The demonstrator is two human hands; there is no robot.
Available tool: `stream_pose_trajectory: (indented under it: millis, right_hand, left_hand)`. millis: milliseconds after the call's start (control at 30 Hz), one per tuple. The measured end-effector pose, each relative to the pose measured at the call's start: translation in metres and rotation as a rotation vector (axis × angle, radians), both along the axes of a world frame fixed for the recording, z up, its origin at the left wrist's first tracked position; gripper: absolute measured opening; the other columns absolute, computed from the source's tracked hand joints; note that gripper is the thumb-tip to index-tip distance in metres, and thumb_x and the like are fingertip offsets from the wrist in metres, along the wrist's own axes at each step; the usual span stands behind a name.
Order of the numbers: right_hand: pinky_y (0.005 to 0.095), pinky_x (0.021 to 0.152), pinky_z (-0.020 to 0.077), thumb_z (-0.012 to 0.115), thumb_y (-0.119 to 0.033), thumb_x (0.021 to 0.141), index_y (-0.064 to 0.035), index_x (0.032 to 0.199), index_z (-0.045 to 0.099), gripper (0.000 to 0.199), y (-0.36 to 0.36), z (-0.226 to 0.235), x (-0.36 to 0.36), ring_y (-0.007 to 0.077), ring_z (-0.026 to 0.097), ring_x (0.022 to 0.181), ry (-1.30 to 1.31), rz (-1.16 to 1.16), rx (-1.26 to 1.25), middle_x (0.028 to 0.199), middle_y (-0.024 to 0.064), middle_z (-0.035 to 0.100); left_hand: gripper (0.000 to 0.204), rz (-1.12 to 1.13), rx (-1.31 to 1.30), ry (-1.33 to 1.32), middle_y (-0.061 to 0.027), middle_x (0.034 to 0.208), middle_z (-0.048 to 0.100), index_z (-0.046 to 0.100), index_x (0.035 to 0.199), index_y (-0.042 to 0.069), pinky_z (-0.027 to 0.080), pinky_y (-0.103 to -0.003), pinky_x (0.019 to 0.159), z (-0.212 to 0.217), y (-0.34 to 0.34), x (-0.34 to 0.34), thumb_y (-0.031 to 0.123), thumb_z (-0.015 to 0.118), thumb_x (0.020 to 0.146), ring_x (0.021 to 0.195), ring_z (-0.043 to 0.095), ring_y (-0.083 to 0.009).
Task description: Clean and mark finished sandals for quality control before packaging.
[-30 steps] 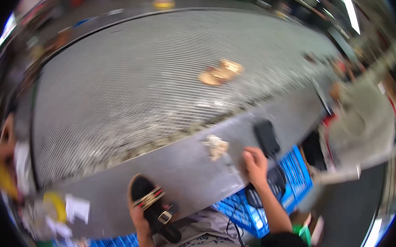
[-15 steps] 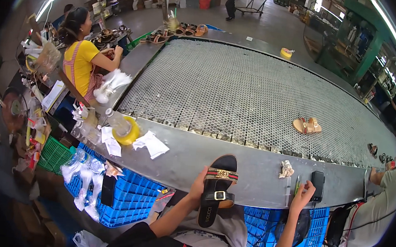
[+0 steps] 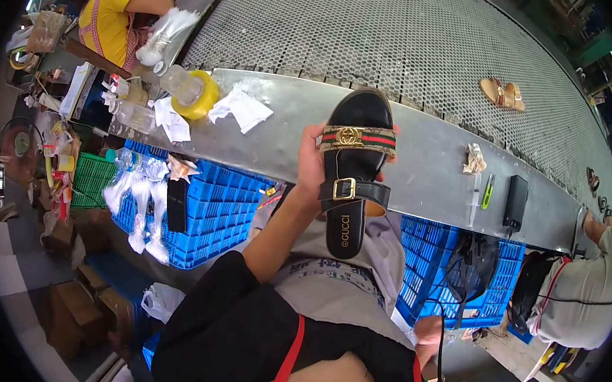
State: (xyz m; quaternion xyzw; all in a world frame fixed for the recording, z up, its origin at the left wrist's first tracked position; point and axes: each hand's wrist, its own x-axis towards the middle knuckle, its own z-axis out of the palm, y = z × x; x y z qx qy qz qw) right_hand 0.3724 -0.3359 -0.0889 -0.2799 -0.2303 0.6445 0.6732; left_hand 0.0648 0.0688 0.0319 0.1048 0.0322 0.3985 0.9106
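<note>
My left hand (image 3: 312, 162) is closed around the middle of a black slide sandal (image 3: 352, 167), with fingertips showing at its far side. The sandal is upright with its footbed facing me. It has a striped upper strap with a gold ornament and a black strap with a gold buckle. My right hand (image 3: 427, 332) is low beside my body, next to the blue crate on the right. It is blurred and its fingers cannot be made out.
A metal-edged bench (image 3: 276, 111) borders a mesh conveyor (image 3: 331, 29) carrying a tan sandal (image 3: 503, 95). On the edge lie a yellow tape roll (image 3: 208, 97), white papers (image 3: 243, 108), a green cutter (image 3: 488, 192) and a black case (image 3: 516, 202). Blue crates (image 3: 223, 210) stand below; co-workers sit on both sides.
My view has tilted downward. The left hand has lifted the sandal nearer and turned it more squarely to me. My right hand has left the bench edge near the black case and dropped beside my body.
</note>
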Motion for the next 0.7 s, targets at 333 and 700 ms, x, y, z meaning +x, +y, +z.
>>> stream_pose_trajectory:
  millis: [333,700]
  right_hand:
    - [0.0329,0.041,0.0481,0.075,-0.006,0.072,0.0084,0.070,0.068,0.016,-0.020,0.005,-0.024,0.0254,0.058,0.043,0.140,0.045,0.045,0.058,0.0195,0.064]
    - [0.0317,0.037,0.0494,0.076,-0.003,0.078,0.0080,0.068,0.067,0.017,-0.001,0.031,-0.012,0.0235,0.058,0.042,0.118,-0.023,0.073,0.058,0.0179,0.063]
  left_hand:
    - [0.088,-0.057,-0.028,0.043,-0.0299,0.133,0.055,0.039,0.145,-0.003,0.062,-0.046,0.073,-0.014,-0.025,0.019,0.070,0.030,0.097,0.099,0.065,-0.0359]
    - [0.092,-0.119,0.009,0.044,-0.0312,0.130,0.054,0.043,0.142,-0.003,0.053,-0.046,0.079,-0.034,-0.029,0.026,0.075,0.032,0.094,0.105,0.059,-0.0373]
